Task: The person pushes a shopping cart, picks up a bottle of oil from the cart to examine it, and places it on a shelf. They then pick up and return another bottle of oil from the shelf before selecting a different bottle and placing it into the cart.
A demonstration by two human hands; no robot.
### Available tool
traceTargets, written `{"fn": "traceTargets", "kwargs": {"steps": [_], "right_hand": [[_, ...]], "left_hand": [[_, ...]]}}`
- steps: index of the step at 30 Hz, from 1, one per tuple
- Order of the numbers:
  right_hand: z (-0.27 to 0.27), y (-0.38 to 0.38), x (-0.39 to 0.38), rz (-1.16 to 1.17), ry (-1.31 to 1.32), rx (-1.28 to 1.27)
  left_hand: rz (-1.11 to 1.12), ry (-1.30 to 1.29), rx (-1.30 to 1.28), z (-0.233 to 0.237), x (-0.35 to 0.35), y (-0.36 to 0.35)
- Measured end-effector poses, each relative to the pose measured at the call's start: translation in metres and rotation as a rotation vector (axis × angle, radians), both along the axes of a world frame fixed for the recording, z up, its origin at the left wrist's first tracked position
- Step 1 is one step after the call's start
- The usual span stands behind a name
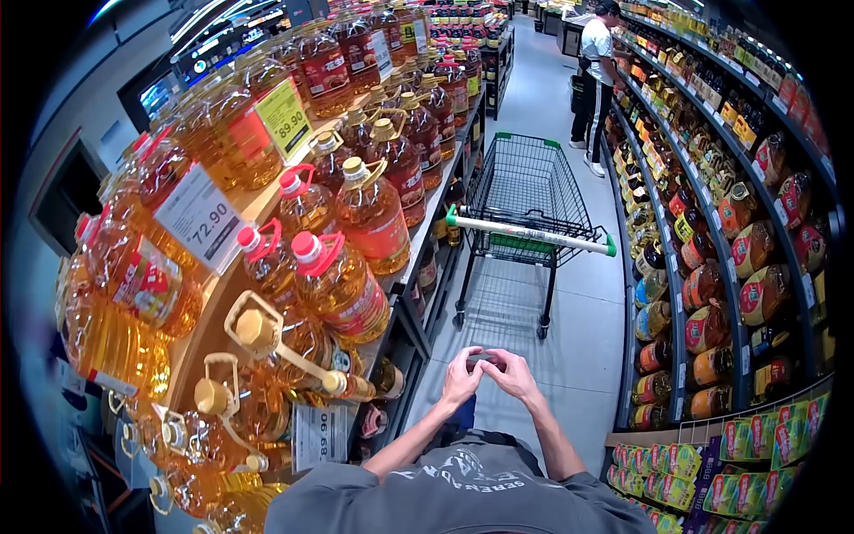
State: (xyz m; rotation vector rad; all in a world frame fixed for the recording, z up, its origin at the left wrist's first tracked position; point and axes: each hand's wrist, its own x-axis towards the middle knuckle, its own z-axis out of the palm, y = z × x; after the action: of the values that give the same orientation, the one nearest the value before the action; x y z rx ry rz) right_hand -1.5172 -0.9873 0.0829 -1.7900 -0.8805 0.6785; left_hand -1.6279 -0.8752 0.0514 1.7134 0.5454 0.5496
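My left hand [462,376] and my right hand [511,373] meet in front of my chest, above the aisle floor. Their fingers are curled and closed, with the fingertips of both hands touching. I see no object between them. Just beyond stands a shopping cart [525,178] of dark wire mesh with green corners. Its pale handle [534,233] faces me, and neither hand touches it. To the left of my hands, large oil bottles [342,289] with red caps stand on a display shelf.
Price signs [197,218] hang among oil bottles on the curved left display [218,303]. Along the right runs tall shelving [672,294] full of bottles. Green packets [752,438] hang at lower right. Farther up the aisle, a person [598,80] stands by the right shelves.
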Motion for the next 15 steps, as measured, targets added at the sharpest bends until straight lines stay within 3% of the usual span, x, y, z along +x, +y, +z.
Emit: {"fn": "traceTargets", "kwargs": {"steps": [9,15], "right_hand": [[0.014,0.074,0.099,-0.1,-0.025,0.03],[0.024,0.126,0.164,-0.272,-0.164,0.102]], "left_hand": [[-0.018,-0.013,0.058,0.021,0.123,0.099],[0.036,-0.092,0.355,0.037,0.192,0.162]]}}
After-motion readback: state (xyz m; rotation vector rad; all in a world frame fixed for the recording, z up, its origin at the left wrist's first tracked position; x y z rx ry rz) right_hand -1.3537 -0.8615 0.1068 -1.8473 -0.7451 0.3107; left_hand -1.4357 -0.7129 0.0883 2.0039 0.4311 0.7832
